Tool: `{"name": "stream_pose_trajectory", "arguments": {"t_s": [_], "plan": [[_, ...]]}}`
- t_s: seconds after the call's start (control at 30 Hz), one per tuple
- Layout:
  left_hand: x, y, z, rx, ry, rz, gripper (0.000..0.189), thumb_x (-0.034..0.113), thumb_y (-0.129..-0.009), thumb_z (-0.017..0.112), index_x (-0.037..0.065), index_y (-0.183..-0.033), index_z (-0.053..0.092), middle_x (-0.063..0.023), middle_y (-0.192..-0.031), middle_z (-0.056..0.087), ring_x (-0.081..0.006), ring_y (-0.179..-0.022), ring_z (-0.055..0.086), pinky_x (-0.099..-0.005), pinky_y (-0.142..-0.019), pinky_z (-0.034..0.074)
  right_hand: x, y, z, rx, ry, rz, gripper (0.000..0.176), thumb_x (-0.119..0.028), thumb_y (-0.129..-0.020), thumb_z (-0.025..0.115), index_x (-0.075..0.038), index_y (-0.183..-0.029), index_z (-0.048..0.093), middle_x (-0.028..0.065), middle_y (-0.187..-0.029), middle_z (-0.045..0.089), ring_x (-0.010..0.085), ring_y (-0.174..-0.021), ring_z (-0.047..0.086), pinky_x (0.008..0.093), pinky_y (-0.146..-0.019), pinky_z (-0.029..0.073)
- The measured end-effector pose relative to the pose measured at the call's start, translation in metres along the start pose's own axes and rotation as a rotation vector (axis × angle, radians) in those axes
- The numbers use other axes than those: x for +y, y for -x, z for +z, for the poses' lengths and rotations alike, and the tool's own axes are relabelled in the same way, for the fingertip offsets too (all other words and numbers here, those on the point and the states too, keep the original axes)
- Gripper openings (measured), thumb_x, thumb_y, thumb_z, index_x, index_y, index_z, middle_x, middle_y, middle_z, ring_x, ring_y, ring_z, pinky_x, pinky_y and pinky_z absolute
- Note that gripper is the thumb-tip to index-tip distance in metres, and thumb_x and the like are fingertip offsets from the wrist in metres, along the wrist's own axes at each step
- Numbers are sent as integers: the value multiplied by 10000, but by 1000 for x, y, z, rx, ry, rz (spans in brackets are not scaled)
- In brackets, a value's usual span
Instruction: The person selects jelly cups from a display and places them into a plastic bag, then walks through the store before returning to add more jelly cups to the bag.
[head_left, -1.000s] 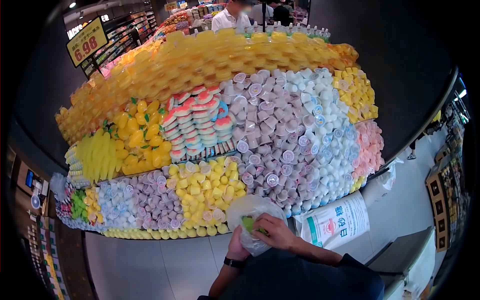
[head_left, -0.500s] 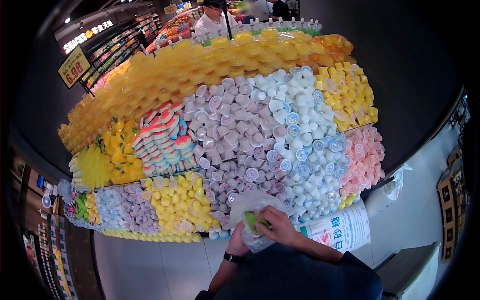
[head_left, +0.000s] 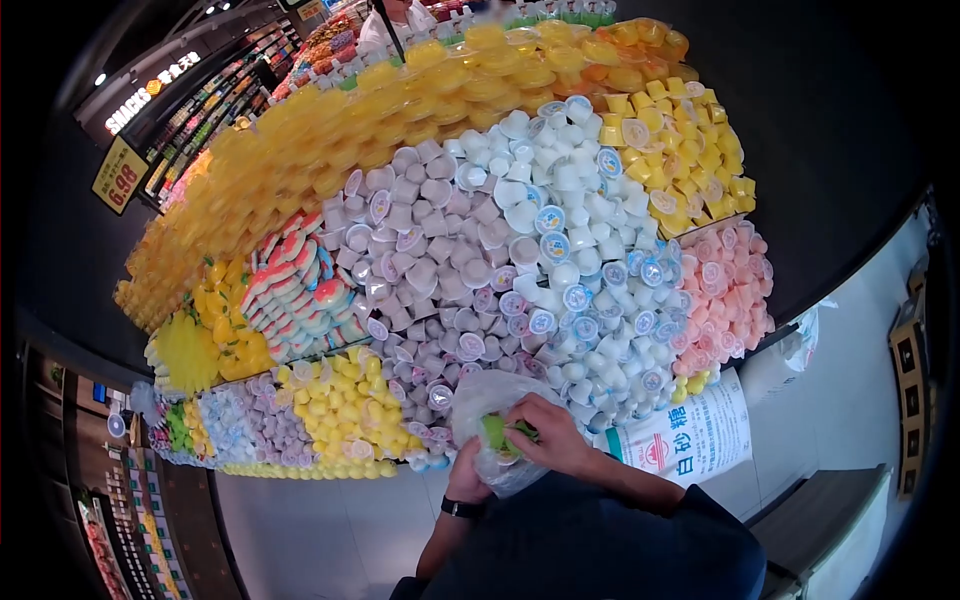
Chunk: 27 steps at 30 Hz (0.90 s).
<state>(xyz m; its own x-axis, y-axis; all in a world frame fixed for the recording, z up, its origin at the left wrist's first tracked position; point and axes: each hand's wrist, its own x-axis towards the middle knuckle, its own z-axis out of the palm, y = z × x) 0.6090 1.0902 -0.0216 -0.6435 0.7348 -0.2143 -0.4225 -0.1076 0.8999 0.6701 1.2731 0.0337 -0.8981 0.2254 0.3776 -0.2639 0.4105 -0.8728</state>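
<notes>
A clear plastic bag (head_left: 482, 398) hangs at the front edge of the display. My left hand (head_left: 466, 474) is closed on its left side, with the fingers partly hidden by the film. Reaching over the bag's mouth from the right, my right hand (head_left: 547, 430) has its fingers bent together on a small green piece (head_left: 522, 430). Another bright green piece (head_left: 493, 428) shows inside the bag, just left of those fingers; I cannot make out its exact kind. Behind the bag lie heaped lilac jelly cups (head_left: 440, 250) and white jelly cups (head_left: 590, 230).
Yellow cups (head_left: 350, 405) are heaped at front left, pink cups (head_left: 722, 295) at right. Large yellow jellies (head_left: 400, 110) line the back. A printed white sack (head_left: 690, 430) stands right of my arm, beside a grey bench (head_left: 820, 520). A price sign (head_left: 119, 175) stands at far left.
The view has tilted and shifted, so the display sits higher and more to the left. Both hands stay at the bag, and the right fingers have moved slightly over the green pieces.
</notes>
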Motion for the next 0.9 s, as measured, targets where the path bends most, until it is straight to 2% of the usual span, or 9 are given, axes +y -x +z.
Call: {"name": "stream_pose_trajectory", "arguments": {"t_s": [0.07, 0.2, 0.27, 0.47, 0.57, 0.67, 0.8, 0.87, 0.9], "plan": [[-7, -5, -3, 32, 615, -164, 449, 257, -941, 437, 3, -1312, 432, -161, -1249, 552, -277, -1113, 577, -425, -971, 460, 2, 1, -2, 4, -7, 7, 140, -79, -799, 696, -35, -897, 607, 111, -878, 584, 285, -764, 612, 336, -661, 496], [-9, -10, -7, 73, 447, -212, 455, 225, -908, 465, -13, -1296, 445, -159, -1228, 568, -275, -1095, 590, -419, -957, 473, 4, 1, -6, 59, -12, 45, 139, -73, -796, 700, -33, -897, 613, 105, -864, 584, 269, -760, 613, 331, -655, 492], [-9, -9, -11, -19, 8, -95, 458, 202, -887, 486, -16, -1288, 454, -153, -1215, 578, -272, -1081, 599, -412, -947, 481, 4, 2, -5, 78, -32, 56, 140, -71, -794, 701, -32, -897, 614, 103, -860, 583, 263, -758, 613, 329, -652, 491], [-5, -12, -10, -3, 180, -115, 458, 159, -873, 485, -16, -1295, 448, -152, -1235, 566, -271, -1089, 595, -411, -954, 476, 4, -2, -6, 37, -1, 81, 142, -74, -796, 700, -31, -901, 614, 101, -842, 577, 245, -747, 611, 317, -644, 489], [-1, -10, -8, 17, 90, -72, 449, 140, -875, 471, -12, -1297, 447, -150, -1241, 562, -275, -1096, 592, -415, -960, 473, 4, -7, -5, 22, -1, 75, 142, -79, -800, 696, -30, -905, 615, 100, -839, 574, 241, -743, 609, 315, -641, 486], [-1, -3, -9, 10, 140, -23, 444, 131, -877, 464, -8, -1298, 448, -149, -1244, 562, -275, -1102, 589, -417, -964, 470, 3, -9, -2, -18, -5, 91, 146, -80, -801, 694, -26, -910, 613, 102, -840, 570, 240, -739, 605, 313, -641, 484], [4, -2, -8, 11, 76, -13, 445, 140, -878, 467, -8, -1297, 449, -152, -1245, 562, -275, -1105, 588, -417, -968, 469, 1, -12, 2, -10, -18, 34, 143, -127, -824, 664, -50, -925, 598, 111, -825, 545, 284, -698, 575, 356, -615, 472], [13, 0, 1, 63, 445, -67, 268, 108, -907, 520, -4, -1137, 601, -91, -1135, 620, -172, -1018, 604, -337, -876, 490, 1, -12, 4, -14, -15, 29, 145, -129, -825, 663, -51, -928, 598, 111, -823, 543, 287, -702, 573, 358, -616, 470], [11, 0, -1, 63, 445, -61, 268, 108, -907, 520, -4, -1137, 601, -91, -1135, 620, -172, -1018, 604, -337, -876, 490, 1, -12, 4, -24, -11, 35, 151, -106, -812, 679, -36, -922, 601, 107, -832, 550, 266, -709, 581, 341, -624, 473]]}}
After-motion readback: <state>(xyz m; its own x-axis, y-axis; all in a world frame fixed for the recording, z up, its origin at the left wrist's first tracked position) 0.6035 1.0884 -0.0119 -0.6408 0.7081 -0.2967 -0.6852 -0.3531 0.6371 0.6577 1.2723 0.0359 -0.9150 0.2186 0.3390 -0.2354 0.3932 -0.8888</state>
